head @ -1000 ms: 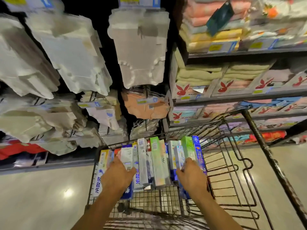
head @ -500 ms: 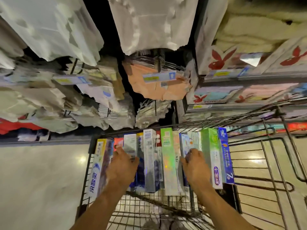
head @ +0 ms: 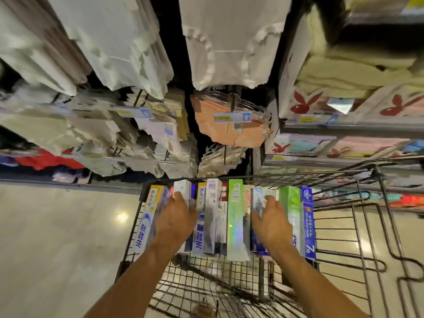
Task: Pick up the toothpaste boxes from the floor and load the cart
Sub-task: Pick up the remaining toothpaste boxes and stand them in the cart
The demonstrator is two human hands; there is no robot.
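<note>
Toothpaste boxes [head: 235, 216]: long, narrow cardboard cartons, glossy and printed in white, blue and green, 1 with a holographic sheen. They stand on edge, face to face, in 1 tight row along the far edge of the cart [head: 321, 174], starting at its far left corner. Packing them on edge probably saves room and keeps them from toppling.

The left hand [head: 176, 221] lies on top of the left part of the row, its fingers [head: 181, 196] stretched out flat on a white carton and gripping nothing. The right hand [head: 271, 223] lies the same way on the right part, thumb spread, its palm unclenched. The 2 flat hands appear to steady and square the row. Whether the cartons rest fully on the wire bottom cannot be told.

The cart is a black wire grid. The floor [head: 57, 237] beside it is pale and polished, with no carton in view. Beyond hang bagged white textiles [head: 229, 42] and shelved folded towels [head: 344, 72].
</note>
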